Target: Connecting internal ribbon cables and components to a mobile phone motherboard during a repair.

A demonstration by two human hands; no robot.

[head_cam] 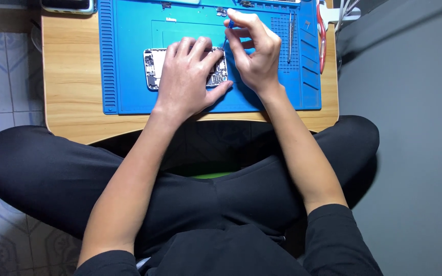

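- The opened phone (152, 69), its insides showing, lies flat on the blue work mat (129, 30) that covers most of the wooden counter (70, 66).
- The left hand (188, 76) rests palm down over the phone, fingers spread, pinning it to the mat.
- The right hand (254, 48) is pinched shut on a slim blue-handled tool (229, 24), held upright just beside the phone's right end.
- Tweezers (291, 36) and red-handled pliers (322, 30) lie at the mat's right edge.

Low wooden table (72, 97); blue work mat (129, 56) lying flat on it, dark device (67, 5) at far edge.
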